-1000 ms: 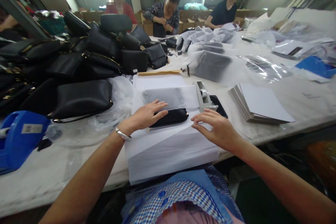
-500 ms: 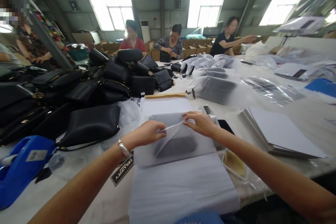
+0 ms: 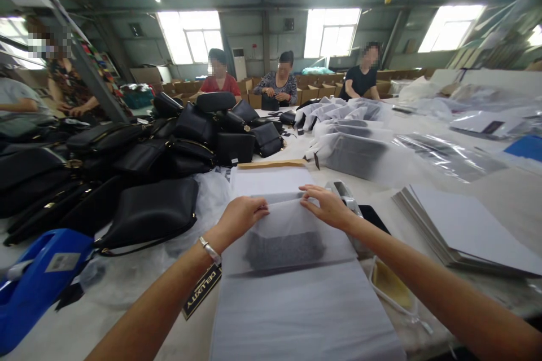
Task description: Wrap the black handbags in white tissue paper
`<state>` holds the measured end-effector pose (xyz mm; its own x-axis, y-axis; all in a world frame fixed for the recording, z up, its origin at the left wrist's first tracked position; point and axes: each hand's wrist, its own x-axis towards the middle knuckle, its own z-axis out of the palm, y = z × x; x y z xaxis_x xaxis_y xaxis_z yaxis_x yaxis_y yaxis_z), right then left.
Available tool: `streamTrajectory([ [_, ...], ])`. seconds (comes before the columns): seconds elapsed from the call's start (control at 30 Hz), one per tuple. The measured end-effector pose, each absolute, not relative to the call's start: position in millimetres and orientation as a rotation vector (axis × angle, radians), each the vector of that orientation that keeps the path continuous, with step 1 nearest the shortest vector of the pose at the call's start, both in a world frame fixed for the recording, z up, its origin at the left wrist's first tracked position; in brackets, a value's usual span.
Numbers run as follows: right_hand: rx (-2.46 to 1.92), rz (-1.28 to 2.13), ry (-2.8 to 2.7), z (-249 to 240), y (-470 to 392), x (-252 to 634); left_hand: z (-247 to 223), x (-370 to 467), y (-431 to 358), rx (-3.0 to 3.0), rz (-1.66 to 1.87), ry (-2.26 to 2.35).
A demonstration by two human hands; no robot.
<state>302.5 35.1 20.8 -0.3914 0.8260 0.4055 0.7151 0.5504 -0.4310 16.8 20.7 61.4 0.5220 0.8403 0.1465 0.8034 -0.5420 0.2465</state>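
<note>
A dark item (image 3: 283, 249), seen only dimly, lies under a sheet of translucent white tissue paper (image 3: 279, 215) in front of me. My left hand (image 3: 243, 215) pinches the far left part of this sheet between thumb and fingers. On the far right part, my right hand (image 3: 324, 207) grips the same sheet, thumb and fingertips closed on it. More white tissue paper (image 3: 305, 316) spreads toward me below the dark shape. Beyond my hands lies a white stack with a tan strip (image 3: 271, 164) along its far edge.
Black handbags (image 3: 156, 208) are heaped on the left, near a blue tape dispenser (image 3: 46, 282). A "DELUXITY" plate (image 3: 203, 292) lies beside the paper. Tissue-wrapped bags (image 3: 358, 153) stand beyond. White boards (image 3: 470, 225) and a yellow sponge-like block (image 3: 392, 285) are at right. Co-workers (image 3: 277, 83) sit across.
The sheet's edge, slanting between my hands before, now lies straighter and flatter over the dark item. My view has tilted up slightly. The dark-shirted co-worker has lowered an outstretched arm.
</note>
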Motion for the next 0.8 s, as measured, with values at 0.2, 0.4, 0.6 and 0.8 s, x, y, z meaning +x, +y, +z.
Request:
streamTrajectory([
  [0.2, -1.244, 0.283, -2.214, 16, 42, 300, 52, 8, 33, 2.647, 0.422, 1.5],
  [0.4, -1.27, 0.287, -2.209, 16, 46, 301, 50, 17, 19, 2.77, 0.572, 1.627],
  [0.6, -1.284, 0.231, -2.232, 14, 53, 300, 26, 64, -24, 2.971, 0.53, 1.329],
  [0.8, -1.391, 0.029, -2.121, 25, 39, 326, 8, 76, -26, 2.794, 0.395, 1.524],
])
